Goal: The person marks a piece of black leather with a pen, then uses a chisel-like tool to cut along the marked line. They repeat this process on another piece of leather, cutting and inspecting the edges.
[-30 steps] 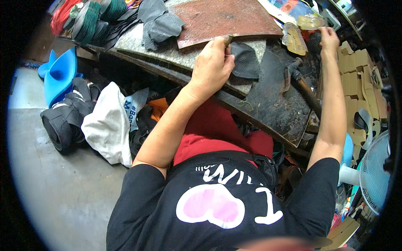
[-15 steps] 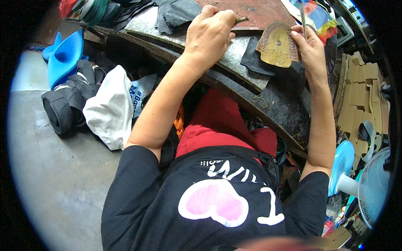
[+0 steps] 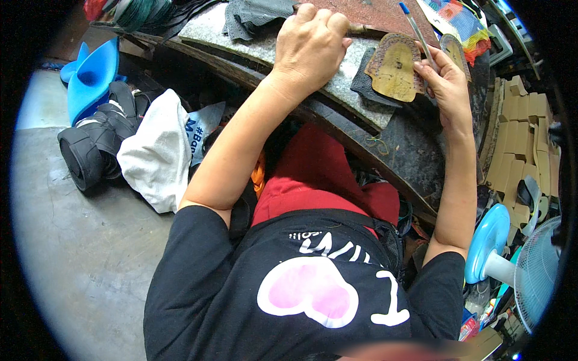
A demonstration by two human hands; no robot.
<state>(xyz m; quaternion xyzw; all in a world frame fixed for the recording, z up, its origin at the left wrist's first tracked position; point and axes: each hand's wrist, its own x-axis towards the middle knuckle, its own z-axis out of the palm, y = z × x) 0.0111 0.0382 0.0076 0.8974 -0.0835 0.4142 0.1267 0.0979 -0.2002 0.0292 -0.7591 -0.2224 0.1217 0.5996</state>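
My left hand (image 3: pixel 310 51) is closed round a thin stick-like tool (image 3: pixel 359 28); its end pokes out to the right, and its kind is hidden by the fingers. My right hand (image 3: pixel 444 78) pinches a worn yellow-brown template (image 3: pixel 394 69) with a rounded top and a dotted border. Between the same fingers stands a clear pen (image 3: pixel 415 27) with a blue end. A second similar template (image 3: pixel 456 55) shows behind this hand; whether it is held I cannot tell. Under the first template lies a black leather piece (image 3: pixel 363 75), partly covered, on a pale stone slab (image 3: pixel 328 81).
Another dark leather piece (image 3: pixel 250 21) lies on the slab's far left. Behind is a reddish-brown board (image 3: pixel 379 15). Colourful netting (image 3: pixel 463 27) sits at the far right. Black rolls (image 3: pixel 90 150) and a white cloth (image 3: pixel 156 150) are at left, a fan (image 3: pixel 536 271) at right.
My left hand has shifted slightly right and nearer. The template has moved a little left and turned in my right hand. The pen has tilted left, and a second template now shows behind that hand.
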